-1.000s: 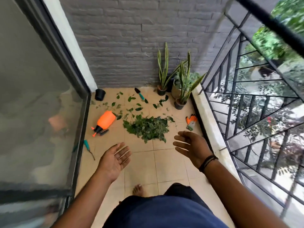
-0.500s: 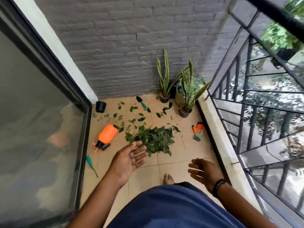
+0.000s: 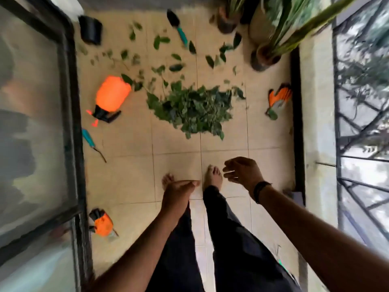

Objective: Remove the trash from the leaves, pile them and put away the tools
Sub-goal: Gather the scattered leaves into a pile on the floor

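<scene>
Mid-floor, on the beige tiled floor (image 3: 126,182), I see the heap of green cut leaves (image 3: 192,109), wider than deep, lying straight ahead of both hands and well apart from them. My left hand (image 3: 179,191) is flat, fingers straight, empty; my right hand (image 3: 242,172) hangs loosely curled, empty, slightly nearer the heap. Stray loose leaves (image 3: 160,41) lie toward the far wall.

Bare forearms, dark wristband (image 3: 260,189) on the right wrist, dark navy trousers (image 3: 231,249), bare feet (image 3: 213,177)
</scene>
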{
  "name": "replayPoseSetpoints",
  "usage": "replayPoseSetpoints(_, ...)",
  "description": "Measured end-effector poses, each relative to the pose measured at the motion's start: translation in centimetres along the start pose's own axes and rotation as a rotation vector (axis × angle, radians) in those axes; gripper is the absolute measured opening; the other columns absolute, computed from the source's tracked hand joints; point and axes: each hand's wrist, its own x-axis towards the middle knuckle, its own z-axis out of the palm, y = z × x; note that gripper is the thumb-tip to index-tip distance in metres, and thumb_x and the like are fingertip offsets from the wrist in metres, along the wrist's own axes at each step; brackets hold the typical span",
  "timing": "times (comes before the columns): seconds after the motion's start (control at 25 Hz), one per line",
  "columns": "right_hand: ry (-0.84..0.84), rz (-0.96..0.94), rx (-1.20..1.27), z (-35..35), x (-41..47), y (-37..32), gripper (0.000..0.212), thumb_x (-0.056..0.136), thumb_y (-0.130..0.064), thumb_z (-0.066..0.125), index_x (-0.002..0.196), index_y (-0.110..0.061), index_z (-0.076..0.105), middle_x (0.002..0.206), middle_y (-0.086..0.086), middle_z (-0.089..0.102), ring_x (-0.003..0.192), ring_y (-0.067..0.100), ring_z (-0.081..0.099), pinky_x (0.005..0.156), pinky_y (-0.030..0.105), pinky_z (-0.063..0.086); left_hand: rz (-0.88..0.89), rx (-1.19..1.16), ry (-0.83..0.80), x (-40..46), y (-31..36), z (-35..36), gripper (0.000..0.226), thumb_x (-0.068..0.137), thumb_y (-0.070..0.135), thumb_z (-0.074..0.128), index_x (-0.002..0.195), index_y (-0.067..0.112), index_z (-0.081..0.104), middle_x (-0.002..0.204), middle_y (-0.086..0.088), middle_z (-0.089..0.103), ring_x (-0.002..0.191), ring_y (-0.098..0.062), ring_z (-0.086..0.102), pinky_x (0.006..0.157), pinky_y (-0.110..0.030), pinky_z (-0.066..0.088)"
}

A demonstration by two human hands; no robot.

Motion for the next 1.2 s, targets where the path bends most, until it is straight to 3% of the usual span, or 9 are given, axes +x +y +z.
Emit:
replayPoseSetpoints(0.12, 0.070, 0.062, -0.203, 2.3, 14.6, 8.6, 0.019, 0.096, -0.011, 0.059, 0.083, -0.007, 0.072, 0.080, 0.011, 0.072, 0.079, 0.031, 0.067, 0.065, 0.034, 0.050, -0.064, 0.441, 0.072, 18.7, -7.1, 2.1, 0.017, 0.095, 0.027, 0.066, 0.093, 0.015, 0.079, 0.085, 0.001, 0.072, 0.088, -0.013, 0.067, 0.083, -0.023, 0.047)
replayPoseSetpoints(0.24, 0.084, -0.078, -0.632, 3.7, 28.1, 13.9, 0.032, 0.100, -0.029, 0.058, 0.124, -0.009, 0.068, 0.125, 0.008, 0.067, 0.120, 0.027, 0.060, 0.089, 0.026, 0.042, -0.166, 0.664, 0.162, 36.5, -11.5, 4.4, 0.045, 0.087, 0.032, 0.072, 0.127, 0.012, 0.065, 0.133, -0.013, 0.064, 0.121, -0.031, 0.060, 0.100, -0.036, 0.050)
replayPoseSetpoints(0.36, 0.028, -0.214, -1.081, 2.7, 39.5, 16.6, 0.079, 0.101, -0.052, 0.047, 0.159, -0.007, 0.017, 0.168, 0.009, 0.007, 0.154, 0.030, 0.012, 0.121, 0.039, 0.020, -0.206, 0.904, 0.203, 47.7, -14.1, 8.3, 0.113, 0.075, 0.054, 0.082, 0.157, 0.006, 0.022, 0.164, -0.027, 0.013, 0.150, -0.043, 0.020, 0.120, -0.053, 0.026)
replayPoseSetpoints(0.48, 0.051, -0.386, -1.453, 0.3, 47.5, 19.8, 0.092, 0.098, -0.067, 0.031, 0.160, -0.012, -0.008, 0.165, 0.009, -0.021, 0.153, 0.032, -0.014, 0.125, 0.049, 0.007, -0.220, 0.812, 0.260, 52.6, -15.0, 12.8, 0.165, 0.051, 0.060, 0.092, 0.154, 0.000, -0.022, 0.157, -0.036, -0.024, 0.149, -0.050, -0.016, 0.122, -0.058, 0.001)
replayPoseSetpoints(0.64, 0.162, -0.689, -1.553, -1.2, 51.2, 19.0, 0.086, 0.101, -0.067, 0.022, 0.160, -0.012, -0.008, 0.166, 0.011, -0.017, 0.153, 0.031, -0.015, 0.125, 0.051, 0.007, -0.342, 0.527, 0.329, 56.1, -12.0, 14.7, 0.183, 0.035, 0.058, 0.097, 0.145, 0.017, -0.043, 0.145, -0.043, -0.039, 0.139, -0.058, -0.031, 0.111, -0.070, -0.013)
replayPoseSetpoints(0.76, 0.234, -0.792, -1.528, -1.5, 53.2, 19.9, 0.083, 0.101, -0.064, 0.023, 0.160, -0.010, 0.000, 0.168, 0.011, -0.009, 0.154, 0.031, -0.009, 0.124, 0.053, 0.010, -0.460, 0.494, 0.345, 57.7, -10.8, 14.7, 0.187, 0.030, 0.050, 0.098, 0.139, 0.022, -0.051, 0.142, -0.042, -0.044, 0.137, -0.059, -0.033, 0.109, -0.070, -0.015)
replayPoseSetpoints(1.04, 0.291, -0.981, -1.410, 2.2, 56.0, 14.2, 0.070, 0.103, -0.050, 0.030, 0.158, -0.008, 0.021, 0.164, 0.016, 0.020, 0.153, 0.036, 0.010, 0.122, 0.056, 0.018, -0.413, 0.442, 0.369, 56.9, -10.2, 14.9, 0.188, 0.029, 0.052, 0.099, 0.136, 0.025, -0.053, 0.135, -0.044, -0.049, 0.134, -0.060, -0.037, 0.110, -0.070, -0.011)
replayPoseSetpoints(1.12, 0.345, -1.052, -1.204, 3.5, 55.9, 12.7, 0.060, 0.099, -0.034, 0.044, 0.152, -0.008, 0.036, 0.153, 0.019, 0.040, 0.143, 0.039, 0.033, 0.112, 0.059, 0.034, -0.223, 0.497, 0.360, 56.6, -12.3, 15.6, 0.169, 0.040, 0.062, 0.092, 0.153, 0.027, -0.029, 0.141, -0.039, -0.047, 0.134, -0.055, -0.040, 0.108, -0.077, -0.009)
replayPoseSetpoints(1.2, 0.475, -1.204, -1.031, 3.1, 55.8, 12.4, 0.050, 0.090, -0.025, 0.049, 0.138, -0.011, 0.050, 0.135, 0.021, 0.051, 0.119, 0.038, 0.048, 0.092, 0.054, 0.043, 0.236, 0.683, 0.408, 56.4, -15.8, 16.9, 0.098, 0.078, 0.071, 0.066, 0.152, 0.019, 0.030, 0.160, -0.032, -0.023, 0.146, -0.049, -0.027, 0.111, -0.080, -0.002)
